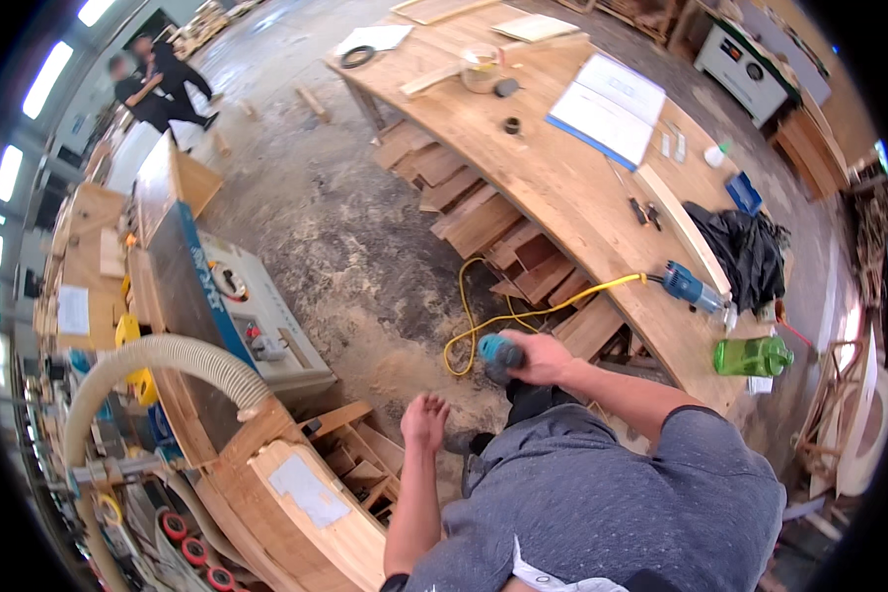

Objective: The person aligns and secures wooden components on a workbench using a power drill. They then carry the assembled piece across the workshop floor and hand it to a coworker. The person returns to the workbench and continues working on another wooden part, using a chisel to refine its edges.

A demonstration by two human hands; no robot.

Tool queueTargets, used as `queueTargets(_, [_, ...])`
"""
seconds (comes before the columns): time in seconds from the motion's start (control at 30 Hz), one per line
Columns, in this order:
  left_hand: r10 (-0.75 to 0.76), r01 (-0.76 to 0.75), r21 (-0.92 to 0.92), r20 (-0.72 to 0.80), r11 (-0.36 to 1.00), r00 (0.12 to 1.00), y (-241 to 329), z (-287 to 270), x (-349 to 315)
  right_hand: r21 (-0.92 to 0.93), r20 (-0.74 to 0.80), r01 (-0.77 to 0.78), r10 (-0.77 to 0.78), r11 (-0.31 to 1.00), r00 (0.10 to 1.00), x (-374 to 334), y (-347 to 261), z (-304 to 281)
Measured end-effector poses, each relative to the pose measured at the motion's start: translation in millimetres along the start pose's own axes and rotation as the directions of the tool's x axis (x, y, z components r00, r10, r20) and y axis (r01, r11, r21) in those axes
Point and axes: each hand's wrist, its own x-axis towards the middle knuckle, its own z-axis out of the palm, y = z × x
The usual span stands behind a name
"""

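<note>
A small teal and dark tool (501,353) is near the middle of the frame, a little lower; its exact kind I cannot tell. The right hand (543,357) is closed around it. The left hand (424,422) is lower and more to the left, well apart from the right one, with its fingers loosely curled, partly open.

Behind the tool, a yellow cord (462,355) makes a loop and goes up to a blue power tool (689,285), which lies on the wooden surface (572,212) at the right of the frame. Near this power tool are a black cloth-like bundle (735,255) and a green bottle (752,356). Under the surface there are piled wooden boards (479,219). At the left, a ribbed hose (158,353) bends in an arch. Two persons (158,87) are in the upper left.
</note>
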Motion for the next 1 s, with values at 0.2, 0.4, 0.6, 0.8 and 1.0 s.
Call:
queueTargets(0.2, [-0.19,0.13,0.286,0.195,0.949,0.962,-1.2,265.7,105.4,0.186,-0.432,-0.055,0.132,0.981,0.892,-47.1,85.6,-70.5])
queueTargets(0.4, [-0.233,0.097,0.482,0.23,0.871,0.945,-14.9,383.4,122.7,0.291,-0.573,-0.194,0.334,0.937,0.749,-75.0,111.7,-121.6])
queueTargets(0.6, [-0.222,0.192,0.551,-0.012,0.812,0.975,-9.9,241.1,104.2,-0.087,-0.678,-0.302,0.166,0.949,0.716,-44.4,136.8,-167.8])
queueTargets(0.8, [0.009,0.163,0.3,-0.499,0.94,0.867,30.6,2.1,1.5,-0.462,-0.544,-0.35,0.051,0.815,0.837,23.9,188.1,-179.7])
queueTargets(1.0, [0.215,-0.22,0.145,-0.917,0.965,0.337,-3.1,-146.6,-155.8,-0.492,-0.484,-0.536,0.297,0.686,0.823,27.3,218.1,-162.4])
